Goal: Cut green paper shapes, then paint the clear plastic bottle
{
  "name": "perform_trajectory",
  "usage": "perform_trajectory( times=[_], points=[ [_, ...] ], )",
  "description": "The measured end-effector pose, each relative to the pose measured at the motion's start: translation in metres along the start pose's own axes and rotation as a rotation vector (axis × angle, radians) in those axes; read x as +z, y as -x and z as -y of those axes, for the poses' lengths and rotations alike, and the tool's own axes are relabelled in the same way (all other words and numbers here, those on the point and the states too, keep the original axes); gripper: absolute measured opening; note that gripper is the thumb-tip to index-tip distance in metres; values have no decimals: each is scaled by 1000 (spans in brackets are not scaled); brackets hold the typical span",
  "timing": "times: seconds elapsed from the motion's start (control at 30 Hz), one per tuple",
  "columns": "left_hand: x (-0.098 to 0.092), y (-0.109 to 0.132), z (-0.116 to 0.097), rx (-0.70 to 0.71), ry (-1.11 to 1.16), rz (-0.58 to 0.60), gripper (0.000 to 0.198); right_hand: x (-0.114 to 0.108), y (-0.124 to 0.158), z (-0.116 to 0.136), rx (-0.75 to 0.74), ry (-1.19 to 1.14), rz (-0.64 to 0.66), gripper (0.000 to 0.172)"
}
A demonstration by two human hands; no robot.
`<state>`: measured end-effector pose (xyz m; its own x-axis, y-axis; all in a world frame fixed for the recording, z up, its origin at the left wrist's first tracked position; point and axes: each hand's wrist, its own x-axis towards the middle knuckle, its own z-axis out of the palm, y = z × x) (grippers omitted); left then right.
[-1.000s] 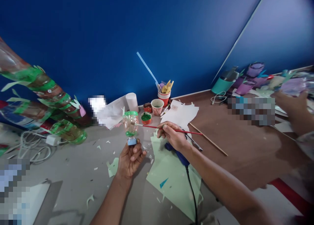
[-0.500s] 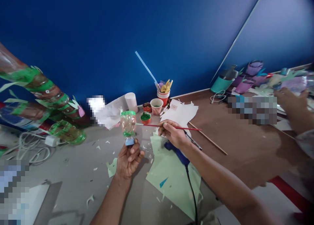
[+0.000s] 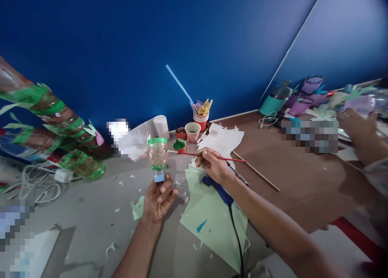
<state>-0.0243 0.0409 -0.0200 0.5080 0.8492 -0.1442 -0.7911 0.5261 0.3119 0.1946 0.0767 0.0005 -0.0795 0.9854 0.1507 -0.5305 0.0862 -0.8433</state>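
Observation:
My left hand (image 3: 160, 197) grips a cut-off clear plastic bottle (image 3: 158, 153) by its blue cap, holding it upside down above the table. Green paint rings its cut rim and its shoulder, and brownish colour covers the middle. In my right hand (image 3: 212, 162), pinched between thumb and fingers, is a red paintbrush (image 3: 232, 159). Its bristle tip points left, at or very close to the bottle's side; I cannot tell whether they touch. Just behind stands a small cup of green paint (image 3: 179, 145), with a cup of brown paint (image 3: 181, 132) beyond it.
A blue glue gun (image 3: 220, 190) lies on pale green paper (image 3: 209, 221) below my right forearm. A wooden stick (image 3: 257, 171) is to the right. Painted bottle trunks (image 3: 65, 112) lean at left above white cables (image 3: 45, 185). Another person's hand (image 3: 357, 128) works at far right.
The view has shifted very slightly. My hands, the bottle and the brush hold nearly the same pose, with the brush tip still by the bottle's side.

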Motion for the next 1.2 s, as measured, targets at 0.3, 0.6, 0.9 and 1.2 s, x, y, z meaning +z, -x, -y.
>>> perform_trajectory(
  times=[0.3, 0.6, 0.9, 1.2],
  points=[
    [0, 1, 0, 12, -10, 10, 28, -7, -3, -2, -35, -69, -59, 20],
    [-2, 3, 0, -18, 4, 77, 24, -1, -1, -9, 62, -197, -17, 17],
    [-2, 2, 3, -15, 16, 42, 21, 4, 1, -8, 77, -200, -27, 20],
    [2, 0, 4, 21, 23, -25, 24, 8, 5, -6, 67, -169, 1, 21]
  ],
)
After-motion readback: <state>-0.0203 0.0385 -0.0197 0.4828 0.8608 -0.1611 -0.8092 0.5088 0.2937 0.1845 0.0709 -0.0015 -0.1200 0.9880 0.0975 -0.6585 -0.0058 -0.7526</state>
